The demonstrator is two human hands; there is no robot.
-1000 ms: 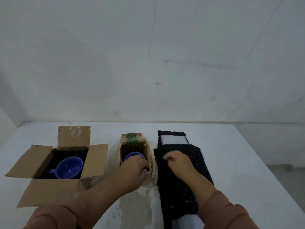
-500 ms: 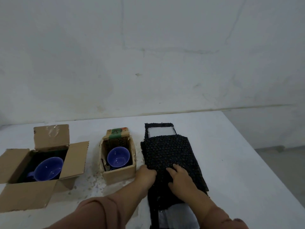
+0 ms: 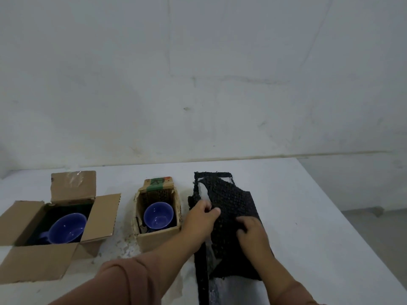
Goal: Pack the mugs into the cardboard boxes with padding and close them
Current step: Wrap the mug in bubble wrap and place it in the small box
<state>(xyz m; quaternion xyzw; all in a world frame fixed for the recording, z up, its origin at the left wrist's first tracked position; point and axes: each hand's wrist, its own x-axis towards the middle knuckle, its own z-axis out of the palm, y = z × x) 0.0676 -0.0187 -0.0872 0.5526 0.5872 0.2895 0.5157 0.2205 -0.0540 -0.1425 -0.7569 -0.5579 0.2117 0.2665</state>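
Two open cardboard boxes stand on the white table. The large box (image 3: 19, 216) at the left holds a blue mug (image 3: 68, 227) on dark padding. The small box (image 3: 158, 237) in the middle holds a second blue mug (image 3: 158, 215). To its right lies a sheet of black bubble-wrap padding (image 3: 231, 199) on a white and black backing. My left hand (image 3: 201, 219) pinches the sheet's left edge. Curled fingers of my right hand (image 3: 253, 232) grip the sheet near its middle, and the sheet is skewed and lifted off its backing.
The white table (image 3: 297, 216) runs to a right edge with floor beyond it. A bare white wall stands behind. Crumbs or flakes (image 3: 125, 245) lie on the table between the boxes.
My left hand left the small box and went to the padding's left edge. Both hands now hold the black sheet, which has been pulled askew from its backing. The camera has shifted.
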